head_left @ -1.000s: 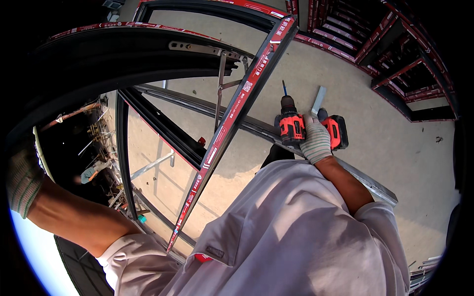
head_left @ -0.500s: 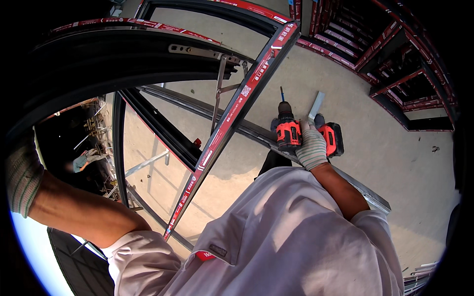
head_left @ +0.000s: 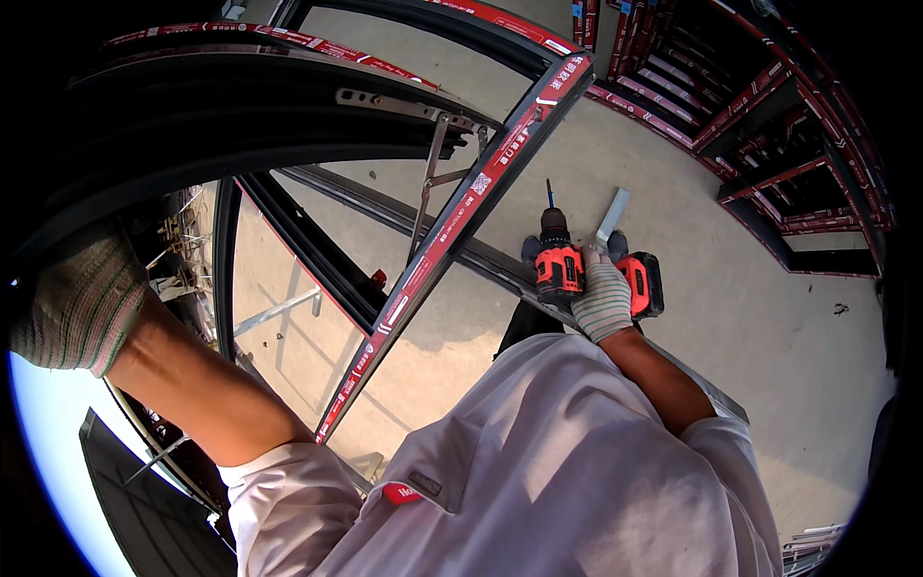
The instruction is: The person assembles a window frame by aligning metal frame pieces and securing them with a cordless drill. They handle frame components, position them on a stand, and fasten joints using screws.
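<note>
My right hand (head_left: 605,300), in a striped knit glove, is closed round the grip of a red and black cordless drill (head_left: 560,272). A slim bit points away from me. My left hand (head_left: 82,303), in the same kind of glove, is raised at the far left against the dark edge of a black window sash (head_left: 288,125); its fingers are lost in shadow. A metal stay (head_left: 430,183) links the sash to the window frame (head_left: 471,197), whose near bar carries red and white tape.
A grey metal bar (head_left: 500,262) runs below the frame, and a short light metal piece (head_left: 612,218) lies beyond the drill. Taped frames (head_left: 808,188) stand at the far right on the concrete floor (head_left: 673,183). Thin metal lengths (head_left: 812,550) are at the lower right.
My left hand has moved up and rightward, closer in along the sash, and now covers the background where a person showed. My right hand still holds the drill, almost unmoved.
</note>
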Demonstrator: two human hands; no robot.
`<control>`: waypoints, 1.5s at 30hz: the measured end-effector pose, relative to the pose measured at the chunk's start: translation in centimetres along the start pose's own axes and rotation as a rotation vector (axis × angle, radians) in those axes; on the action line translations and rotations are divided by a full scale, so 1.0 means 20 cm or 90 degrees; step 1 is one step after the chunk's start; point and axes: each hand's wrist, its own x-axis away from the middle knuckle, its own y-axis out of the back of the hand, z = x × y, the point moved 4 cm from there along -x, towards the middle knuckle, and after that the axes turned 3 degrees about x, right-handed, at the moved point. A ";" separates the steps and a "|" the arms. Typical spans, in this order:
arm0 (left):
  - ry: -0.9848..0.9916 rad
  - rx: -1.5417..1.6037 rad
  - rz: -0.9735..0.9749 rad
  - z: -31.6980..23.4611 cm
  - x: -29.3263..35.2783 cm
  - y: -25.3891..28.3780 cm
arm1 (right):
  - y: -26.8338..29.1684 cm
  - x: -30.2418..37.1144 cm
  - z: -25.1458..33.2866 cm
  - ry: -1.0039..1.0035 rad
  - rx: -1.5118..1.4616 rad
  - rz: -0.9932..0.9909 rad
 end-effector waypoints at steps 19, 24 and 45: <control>0.110 0.035 -0.003 0.13 0.55 -0.51 | 0.03 0.01 0.02 -0.002 0.016 0.032; 0.046 -0.011 0.003 0.21 0.59 -0.50 | 0.00 0.01 -0.01 0.005 0.021 0.004; 0.062 0.027 -0.056 0.25 0.57 -0.54 | 0.05 0.01 0.03 -0.008 0.029 0.030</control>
